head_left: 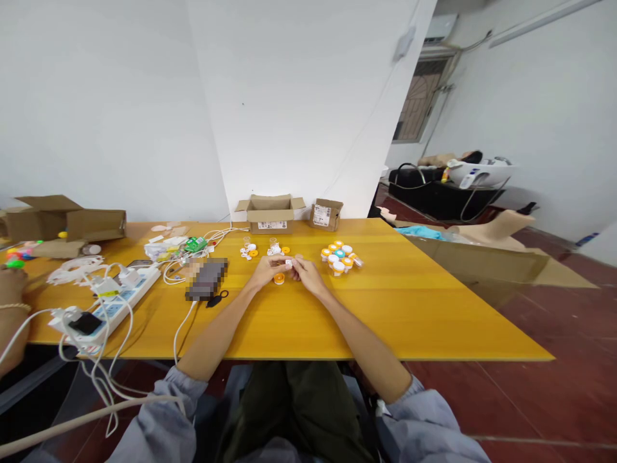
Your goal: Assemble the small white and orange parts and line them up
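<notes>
My left hand [265,272] and my right hand [307,275] meet over the table, fingers closed in a pinch. Between their fingertips is a small white piece [288,263], too small to identify further. Just below the hands, an orange and white round lid or jar [279,278] rests on the tabletop. Behind them lie small white parts [274,249] and an orange ring-like lid [286,249]. Further left is another little group of white and orange parts [249,251]. Right of my hands stands a cluster of small clear jars [337,269] with orange, white and teal lids.
Two cardboard boxes, one open [270,222] and a smaller one [326,215], stand against the wall. To the left are a dark device [208,280], a power strip [120,308] with tangled cables, and another person's arm [12,308]. The wooden table's [414,321] front edge is close to me.
</notes>
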{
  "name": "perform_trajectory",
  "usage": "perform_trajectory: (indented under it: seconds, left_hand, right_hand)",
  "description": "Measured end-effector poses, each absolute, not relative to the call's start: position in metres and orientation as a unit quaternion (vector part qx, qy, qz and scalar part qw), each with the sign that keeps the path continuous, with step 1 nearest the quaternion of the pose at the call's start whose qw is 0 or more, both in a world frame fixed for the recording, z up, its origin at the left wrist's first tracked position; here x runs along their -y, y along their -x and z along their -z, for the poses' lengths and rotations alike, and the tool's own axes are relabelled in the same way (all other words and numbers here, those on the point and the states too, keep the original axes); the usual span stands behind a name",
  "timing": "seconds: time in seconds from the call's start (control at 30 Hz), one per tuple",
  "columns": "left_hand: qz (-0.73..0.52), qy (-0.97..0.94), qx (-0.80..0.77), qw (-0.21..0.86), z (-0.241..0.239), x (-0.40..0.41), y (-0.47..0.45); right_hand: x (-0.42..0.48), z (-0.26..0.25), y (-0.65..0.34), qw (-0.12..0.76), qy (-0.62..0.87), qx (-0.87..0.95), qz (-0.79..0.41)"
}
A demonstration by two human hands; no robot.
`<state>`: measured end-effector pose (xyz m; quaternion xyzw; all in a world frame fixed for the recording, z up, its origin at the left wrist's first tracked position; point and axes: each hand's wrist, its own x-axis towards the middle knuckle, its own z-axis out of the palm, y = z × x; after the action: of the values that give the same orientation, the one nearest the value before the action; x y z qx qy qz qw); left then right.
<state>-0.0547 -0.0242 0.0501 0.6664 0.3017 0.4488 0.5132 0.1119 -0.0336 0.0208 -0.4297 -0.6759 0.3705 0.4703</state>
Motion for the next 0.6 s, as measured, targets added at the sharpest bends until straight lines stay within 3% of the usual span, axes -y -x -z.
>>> perform_trajectory:
  seconds: [0.6]
  left_hand:
    - [-0.452, -0.672, -0.297, 0.506, -0.0493, 0.0229, 0.0559]
  right_hand:
    - [0.0341, -0.0201, -0.1100, 0.487, 0.433, 0.664, -0.368]
